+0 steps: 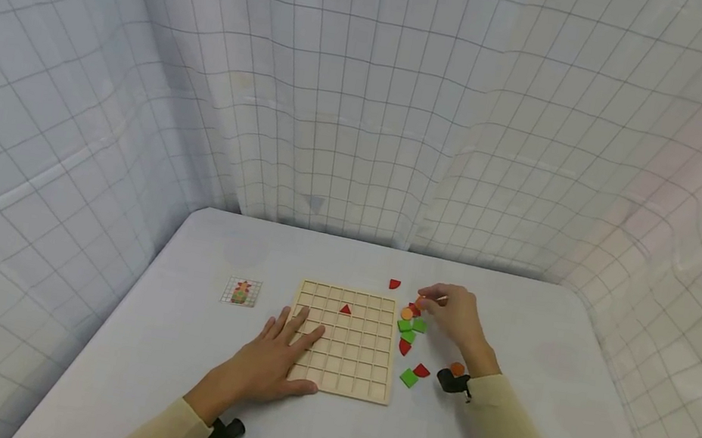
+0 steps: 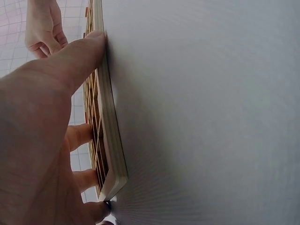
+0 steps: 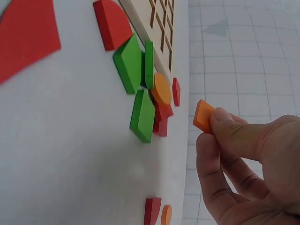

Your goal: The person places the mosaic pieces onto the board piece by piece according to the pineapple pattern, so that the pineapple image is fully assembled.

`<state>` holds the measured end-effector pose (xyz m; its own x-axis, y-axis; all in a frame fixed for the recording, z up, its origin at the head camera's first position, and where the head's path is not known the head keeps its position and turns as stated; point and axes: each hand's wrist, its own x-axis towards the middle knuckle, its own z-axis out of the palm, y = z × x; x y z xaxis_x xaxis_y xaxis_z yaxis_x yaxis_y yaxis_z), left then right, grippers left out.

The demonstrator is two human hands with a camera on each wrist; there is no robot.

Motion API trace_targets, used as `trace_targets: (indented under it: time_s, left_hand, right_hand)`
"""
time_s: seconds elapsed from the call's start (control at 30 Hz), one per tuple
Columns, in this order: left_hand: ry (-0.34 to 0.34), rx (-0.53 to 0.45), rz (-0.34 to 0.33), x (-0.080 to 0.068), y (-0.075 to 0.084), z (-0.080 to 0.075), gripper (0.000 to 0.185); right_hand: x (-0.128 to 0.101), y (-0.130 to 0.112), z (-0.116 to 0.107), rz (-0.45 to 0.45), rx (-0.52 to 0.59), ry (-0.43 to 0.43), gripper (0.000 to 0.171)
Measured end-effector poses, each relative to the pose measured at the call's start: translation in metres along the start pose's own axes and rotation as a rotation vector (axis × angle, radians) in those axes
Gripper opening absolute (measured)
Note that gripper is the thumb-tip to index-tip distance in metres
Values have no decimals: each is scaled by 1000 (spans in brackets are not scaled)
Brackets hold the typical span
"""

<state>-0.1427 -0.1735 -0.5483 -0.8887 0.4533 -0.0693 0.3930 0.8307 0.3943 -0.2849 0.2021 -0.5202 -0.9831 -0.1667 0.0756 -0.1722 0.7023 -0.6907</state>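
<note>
A wooden grid board (image 1: 348,360) lies flat on the table, with a red triangle (image 1: 346,309) set in one upper cell. My left hand (image 1: 293,344) rests flat on the board's left edge, fingers spread and straight. In the left wrist view the thumb (image 2: 70,61) lies along the board's rim (image 2: 111,126). My right hand (image 1: 433,302) hovers above the loose pieces right of the board. It pinches a small orange piece (image 3: 204,116) between thumb and fingers (image 3: 225,129).
Loose pieces lie right of the board: an orange disc (image 1: 407,313), green squares (image 1: 411,327), a red quarter-round (image 1: 394,284), and a green (image 1: 409,378) and red piece (image 1: 422,370) nearer me. A small picture card (image 1: 241,292) lies left of the board. Gridded cloth walls surround the table.
</note>
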Motion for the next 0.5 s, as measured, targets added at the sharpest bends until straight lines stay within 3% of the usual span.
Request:
trace_targets:
  time_s: [0.5]
  left_hand:
    - [-6,4,-2,1,-1,2,105]
  right_hand:
    - [0,-45,52,-128,102,-133,8]
